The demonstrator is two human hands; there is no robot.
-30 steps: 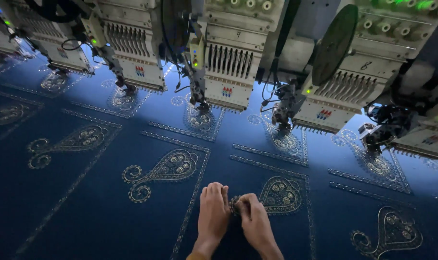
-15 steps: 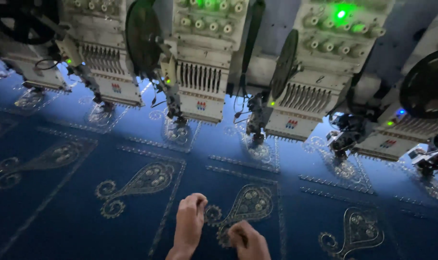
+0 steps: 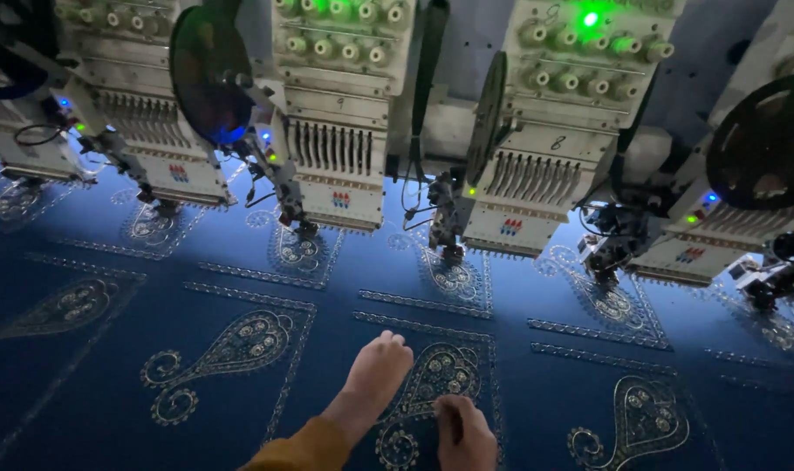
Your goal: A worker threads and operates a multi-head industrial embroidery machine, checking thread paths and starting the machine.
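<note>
Cloth (image 3: pixel 345 288) of deep blue fills the lower half of the frame, stretched flat, with pale paisley motifs sewn on it in rows. My left hand (image 3: pixel 375 371) lies on it at the lower centre, palm down, fingers closed together and pointing to the top of the frame; it grips nothing, it only presses on the cloth. A mustard sleeve (image 3: pixel 305 449) covers the wrist at the bottom edge. My right hand (image 3: pixel 462 427) is just beside it, lower and to the right, with the fingers curled in. Its fingertips touch the cloth at the lower part of one motif (image 3: pixel 436 375), the one between my two hands. If it pinches a thread or something small I cannot tell, because the light is low and the fingers hide the spot.

More motifs are around: one at lower left (image 3: pixel 236 349), one at lower right (image 3: pixel 641 419), one at the far left edge (image 3: pixel 65 305).

Across the upper half of the frame stands a row of embroidery heads. One is at upper centre-left (image 3: pixel 336 148) and one at upper centre-right (image 3: pixel 537 174), both cream coloured with needle bars and small green lamps. A dark round disc (image 3: pixel 207 74) hangs at upper left and another disc (image 3: pixel 763 139) at upper right. Under each head a half-made motif lies on the cloth.
</note>
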